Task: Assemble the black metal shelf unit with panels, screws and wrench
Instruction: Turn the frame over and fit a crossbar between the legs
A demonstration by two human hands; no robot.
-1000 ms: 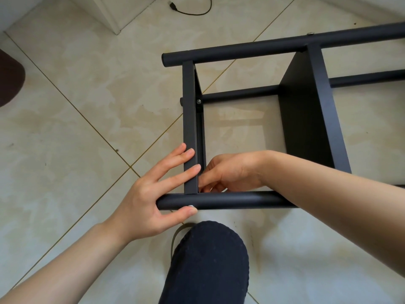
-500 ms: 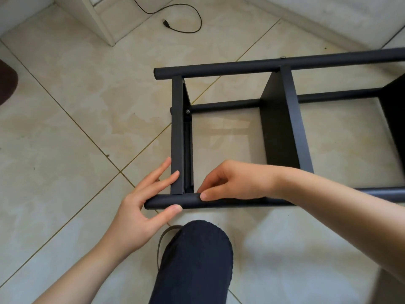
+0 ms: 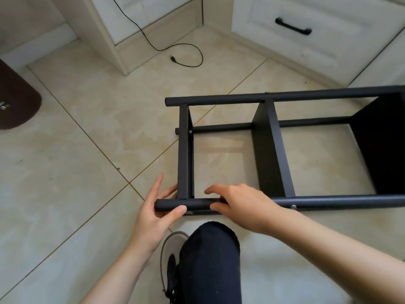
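The black shelf unit (image 3: 274, 150) lay on its side on the tiled floor (image 3: 76, 172), just beyond the person's knee (image 3: 210, 249). Her left hand (image 3: 153, 211) gripped the end of the near tube (image 3: 328, 199), thumb under, fingers over. The right hand (image 3: 238, 205) curled round that tube beside it. A black cable (image 3: 186, 53) lay by the cabinet.
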